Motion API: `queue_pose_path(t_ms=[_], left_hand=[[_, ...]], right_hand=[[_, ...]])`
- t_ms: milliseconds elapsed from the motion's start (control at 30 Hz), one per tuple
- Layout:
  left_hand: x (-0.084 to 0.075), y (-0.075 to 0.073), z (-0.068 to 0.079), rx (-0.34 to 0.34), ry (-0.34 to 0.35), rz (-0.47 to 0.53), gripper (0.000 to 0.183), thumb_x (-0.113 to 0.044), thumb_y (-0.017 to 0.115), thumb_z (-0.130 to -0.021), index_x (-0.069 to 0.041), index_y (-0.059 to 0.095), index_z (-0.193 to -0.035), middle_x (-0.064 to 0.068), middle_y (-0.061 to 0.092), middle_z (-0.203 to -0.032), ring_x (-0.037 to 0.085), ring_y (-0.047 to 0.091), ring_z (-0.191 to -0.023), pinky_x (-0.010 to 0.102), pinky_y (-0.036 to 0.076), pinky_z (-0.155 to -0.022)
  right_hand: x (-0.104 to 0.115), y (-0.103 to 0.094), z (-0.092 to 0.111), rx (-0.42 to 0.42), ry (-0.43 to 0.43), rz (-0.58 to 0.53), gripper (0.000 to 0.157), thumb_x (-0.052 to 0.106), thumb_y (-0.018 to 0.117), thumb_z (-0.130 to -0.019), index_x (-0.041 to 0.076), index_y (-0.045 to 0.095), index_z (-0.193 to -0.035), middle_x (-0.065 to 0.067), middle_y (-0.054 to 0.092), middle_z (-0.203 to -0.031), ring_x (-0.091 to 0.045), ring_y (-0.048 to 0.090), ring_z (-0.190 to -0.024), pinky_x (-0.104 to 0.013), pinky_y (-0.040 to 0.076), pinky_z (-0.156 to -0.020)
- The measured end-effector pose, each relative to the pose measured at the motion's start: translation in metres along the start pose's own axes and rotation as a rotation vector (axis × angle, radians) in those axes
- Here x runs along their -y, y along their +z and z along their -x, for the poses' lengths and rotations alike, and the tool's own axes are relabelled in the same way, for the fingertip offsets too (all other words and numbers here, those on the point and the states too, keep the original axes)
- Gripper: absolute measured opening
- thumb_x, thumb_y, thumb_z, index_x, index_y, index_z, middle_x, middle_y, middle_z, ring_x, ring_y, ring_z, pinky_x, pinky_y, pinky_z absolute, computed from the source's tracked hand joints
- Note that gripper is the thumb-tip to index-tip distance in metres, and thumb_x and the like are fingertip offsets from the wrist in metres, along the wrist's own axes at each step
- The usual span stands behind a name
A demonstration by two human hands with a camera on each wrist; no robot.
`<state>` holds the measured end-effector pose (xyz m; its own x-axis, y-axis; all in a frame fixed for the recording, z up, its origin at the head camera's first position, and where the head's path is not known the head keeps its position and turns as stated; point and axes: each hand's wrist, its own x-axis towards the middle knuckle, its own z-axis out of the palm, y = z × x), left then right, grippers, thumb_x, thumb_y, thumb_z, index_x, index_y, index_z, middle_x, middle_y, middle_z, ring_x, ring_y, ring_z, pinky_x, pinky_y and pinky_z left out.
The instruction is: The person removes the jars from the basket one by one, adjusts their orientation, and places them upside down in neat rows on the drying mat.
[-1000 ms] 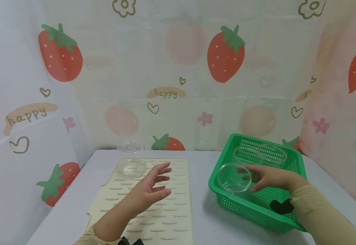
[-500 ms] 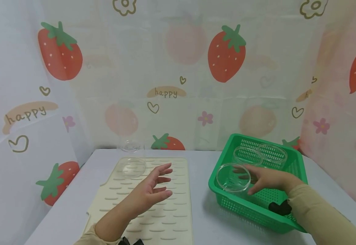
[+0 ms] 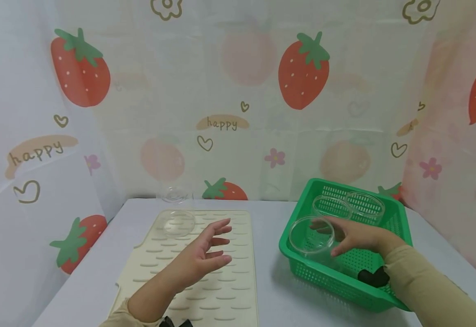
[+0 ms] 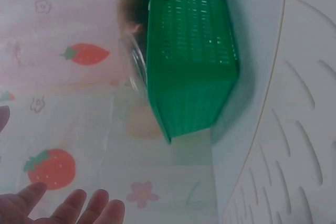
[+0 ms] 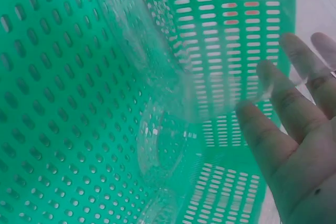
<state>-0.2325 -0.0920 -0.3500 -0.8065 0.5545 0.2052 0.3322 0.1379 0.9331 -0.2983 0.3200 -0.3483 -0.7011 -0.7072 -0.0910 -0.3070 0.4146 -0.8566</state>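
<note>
My right hand reaches into the green basket and grips a clear drinking glass at its front left. Its fingers lie behind the rim and its thumb is at the near right side. The right wrist view shows the fingers fairly straight along the glass's edge. Two more clear glasses stand at the back of the basket. My left hand hovers over the cream ridged mat, fingers spread and holding nothing. Beyond it, another clear glass stands on the mat's far left, apparently upside down.
The basket stands on the white table to the right of the mat, with a gap between them. A strawberry-print curtain closes off the back and both sides. The basket's walls rise around the right hand.
The gripped glass has shifted slightly up and left, with the right hand moving along with it. The left hand has stayed nearly still above the mat.
</note>
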Motion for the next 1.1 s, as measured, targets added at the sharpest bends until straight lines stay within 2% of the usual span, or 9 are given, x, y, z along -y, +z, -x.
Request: queue_pose_path(t_ms=[100,400,633,900,1100], left_hand=[[-0.0008,0.0002,0.0000,0.002,0.001,-0.001,0.066,-0.019,0.063,-0.086,-0.031,0.026,-0.139,0.001,0.032,-0.141,0.023,0.039,-0.124,0.044,0.035,-0.101],[0.0002,0.0009,-0.0002,0.005,0.002,-0.008,0.066,-0.016,0.063,-0.086,-0.030,0.026,-0.139,0.002,0.032,-0.140,0.024,0.039,-0.124,0.044,0.035,-0.100],[-0.0014,0.0011,0.0008,0.005,-0.006,-0.003,0.066,-0.015,0.062,-0.087,-0.032,0.026,-0.139,0.000,0.031,-0.141,0.023,0.038,-0.125,0.043,0.036,-0.100],[-0.0008,0.0011,0.0016,0.003,-0.009,-0.012,0.066,-0.014,0.062,-0.087,-0.032,0.026,-0.139,0.000,0.031,-0.141,0.023,0.039,-0.124,0.042,0.036,-0.100],[-0.0006,0.0006,0.0021,0.004,-0.011,-0.011,0.066,-0.016,0.062,-0.087,-0.033,0.025,-0.139,0.000,0.031,-0.141,0.022,0.039,-0.124,0.042,0.037,-0.100]], right_hand=[[0.0014,-0.0004,0.0004,-0.005,-0.004,-0.011,0.081,0.008,0.070,-0.079,0.001,0.020,-0.142,-0.024,0.024,-0.143,-0.047,0.019,-0.131,-0.021,0.040,-0.093],[0.0058,0.0020,0.0004,-0.001,0.014,-0.032,0.082,0.009,0.069,-0.079,0.001,0.018,-0.143,-0.025,0.016,-0.146,-0.049,0.018,-0.130,-0.041,0.045,-0.091],[0.0080,0.0014,0.0008,-0.028,-0.002,0.020,0.080,0.010,0.070,-0.079,0.000,0.022,-0.142,-0.021,0.027,-0.143,-0.044,0.023,-0.131,-0.014,0.036,-0.093],[0.0094,0.0021,-0.0009,-0.043,-0.030,0.045,0.077,0.010,0.071,-0.079,0.004,0.026,-0.141,-0.023,0.034,-0.139,-0.046,0.029,-0.127,-0.022,0.042,-0.091],[0.0094,0.0018,-0.0005,-0.080,-0.029,0.084,0.078,0.013,0.073,-0.077,0.003,0.027,-0.140,-0.021,0.038,-0.136,-0.045,0.032,-0.126,-0.018,0.041,-0.091]])
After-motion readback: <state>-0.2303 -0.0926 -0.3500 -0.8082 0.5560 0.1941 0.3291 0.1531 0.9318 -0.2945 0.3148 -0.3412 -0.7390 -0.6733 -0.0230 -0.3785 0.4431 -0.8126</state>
